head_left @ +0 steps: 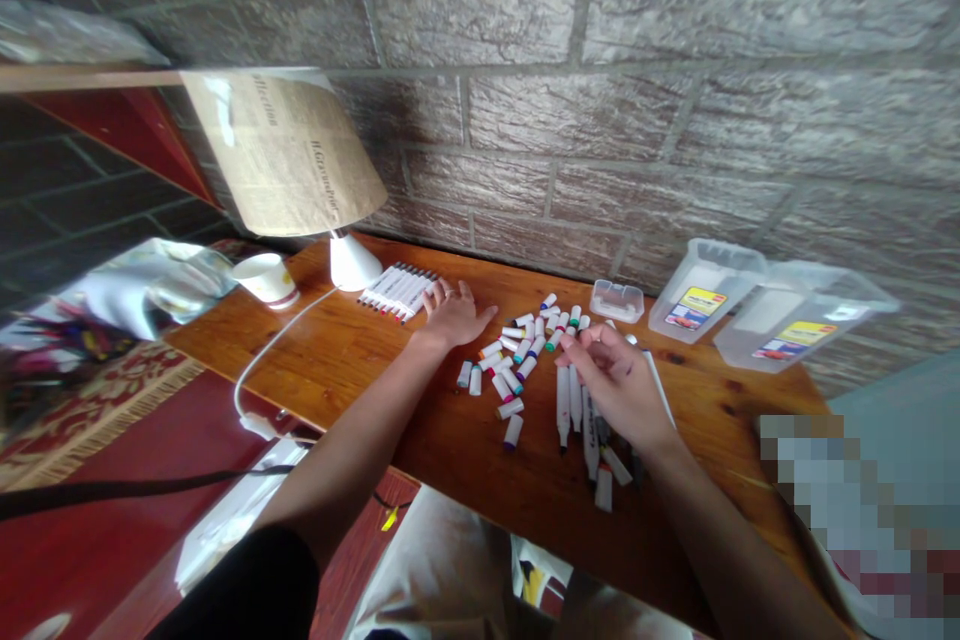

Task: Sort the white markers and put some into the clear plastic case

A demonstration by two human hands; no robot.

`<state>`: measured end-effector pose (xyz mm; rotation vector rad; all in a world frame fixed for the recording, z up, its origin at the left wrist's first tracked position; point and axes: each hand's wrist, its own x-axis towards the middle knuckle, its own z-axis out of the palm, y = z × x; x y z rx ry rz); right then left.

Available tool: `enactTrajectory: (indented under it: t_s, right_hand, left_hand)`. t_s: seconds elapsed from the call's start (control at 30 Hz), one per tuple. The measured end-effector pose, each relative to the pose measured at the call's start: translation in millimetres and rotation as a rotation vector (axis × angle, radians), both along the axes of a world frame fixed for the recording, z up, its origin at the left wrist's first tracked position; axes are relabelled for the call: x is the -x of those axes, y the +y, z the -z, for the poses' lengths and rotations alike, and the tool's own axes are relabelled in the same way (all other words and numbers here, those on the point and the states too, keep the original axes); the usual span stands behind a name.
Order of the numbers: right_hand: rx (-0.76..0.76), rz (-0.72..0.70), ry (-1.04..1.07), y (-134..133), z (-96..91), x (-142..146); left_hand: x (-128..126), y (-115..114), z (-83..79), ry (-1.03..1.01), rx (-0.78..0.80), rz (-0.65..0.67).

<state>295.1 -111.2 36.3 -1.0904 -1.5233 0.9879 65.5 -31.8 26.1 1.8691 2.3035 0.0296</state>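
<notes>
My left hand (454, 313) lies palm down with its fingers spread, at the right end of a neat row of white markers (399, 291). My right hand (619, 382) is curled, thumb and fingers drawn together above loose uncapped markers (563, 405). Whether something sits between those fingertips is hidden. Just left of the thumb is a white cap with a green end (555, 339). Many more marker caps (510, 408) with coloured ends are scattered between the two hands. Two caps (604, 488) lie near the lower ends of the loose markers.
Two clear plastic containers (690, 295) with labels stand at the back right, beside a small clear lid (616, 301). At the left are a lamp (356, 262) and a paper cup (266, 280). A white cord (274, 335) runs off the wooden table (337, 370). Behind is a stone-patterned wall (517, 130).
</notes>
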Motion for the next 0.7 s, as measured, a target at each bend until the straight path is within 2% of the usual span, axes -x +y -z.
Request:
enactTrajectory:
  t_s: [0.7]
  right_hand:
    - [-0.011, -0.005, -0.022, 1.2, 3.3, -0.9]
  left_hand:
    - [1.6, 1.1, -2.8, -0.008, 0.014, -0.026]
